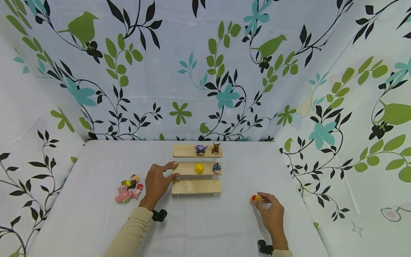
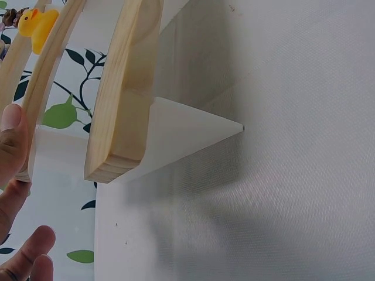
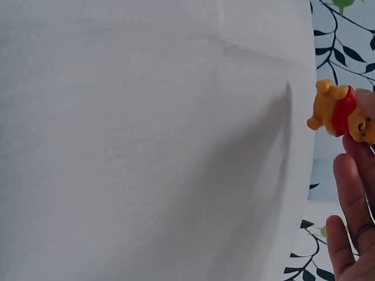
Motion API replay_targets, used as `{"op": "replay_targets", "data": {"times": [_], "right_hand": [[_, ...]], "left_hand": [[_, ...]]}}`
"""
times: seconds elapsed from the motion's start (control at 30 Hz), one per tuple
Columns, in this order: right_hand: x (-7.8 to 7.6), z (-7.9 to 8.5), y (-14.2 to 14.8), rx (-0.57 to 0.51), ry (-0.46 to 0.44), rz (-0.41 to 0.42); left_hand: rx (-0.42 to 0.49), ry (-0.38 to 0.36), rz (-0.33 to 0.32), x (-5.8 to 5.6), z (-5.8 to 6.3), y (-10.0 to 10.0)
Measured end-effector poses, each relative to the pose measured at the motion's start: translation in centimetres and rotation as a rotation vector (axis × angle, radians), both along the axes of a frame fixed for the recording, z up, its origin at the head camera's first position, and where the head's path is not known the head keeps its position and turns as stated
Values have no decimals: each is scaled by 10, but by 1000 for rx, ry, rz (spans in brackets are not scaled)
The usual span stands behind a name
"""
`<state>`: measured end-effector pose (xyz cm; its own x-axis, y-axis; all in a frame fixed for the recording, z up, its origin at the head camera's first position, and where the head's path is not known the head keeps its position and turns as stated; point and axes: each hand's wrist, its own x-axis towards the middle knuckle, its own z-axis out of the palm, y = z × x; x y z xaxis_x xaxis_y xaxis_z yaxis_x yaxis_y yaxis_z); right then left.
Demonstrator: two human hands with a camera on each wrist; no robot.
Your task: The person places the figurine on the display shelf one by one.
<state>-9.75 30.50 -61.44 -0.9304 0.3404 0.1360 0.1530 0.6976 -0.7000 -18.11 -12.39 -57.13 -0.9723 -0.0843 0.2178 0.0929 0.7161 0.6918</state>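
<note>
A three-tier wooden display stand (image 1: 196,186) stands in the middle of the table. My left hand (image 1: 156,184) pinches the left end of its middle tier (image 2: 55,64) between thumb and finger. On that tier sit a yellow rubber duck (image 1: 199,168) and a small blue-grey figurine (image 1: 217,167). The top tier carries a purple, big-eared figurine (image 1: 201,149) and a brown one (image 1: 216,148). Off to the stand's right, my right hand (image 1: 271,214) holds a yellow bear figurine in a red shirt (image 3: 343,111) by its head end, the feet pointing away from the fingers.
Left of the stand lies a cluster of small figurines (image 1: 123,194), including a pink one and a yellow-and-black one. White cloth covers the table (image 1: 205,228). A leaf-and-bird patterned curtain (image 1: 192,89) hangs behind it. Each wrist bears a black camera mount (image 1: 159,215).
</note>
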Motion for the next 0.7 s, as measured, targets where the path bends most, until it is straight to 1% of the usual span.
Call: {"op": "replay_targets", "data": {"times": [0.1,0.27,0.53,0.7], "right_hand": [[-1,1,-2,9,34,-9],[-4,9,-8,19,89,-10],[-10,24,-17,28,154,22],[-16,36,-23,2,170,50]], "left_hand": [[9,-2,-1,0,0,0],[10,-11,6,0,0,0],[20,3,-4,-1,1,0],[11,7,3,-1,1,0]]}}
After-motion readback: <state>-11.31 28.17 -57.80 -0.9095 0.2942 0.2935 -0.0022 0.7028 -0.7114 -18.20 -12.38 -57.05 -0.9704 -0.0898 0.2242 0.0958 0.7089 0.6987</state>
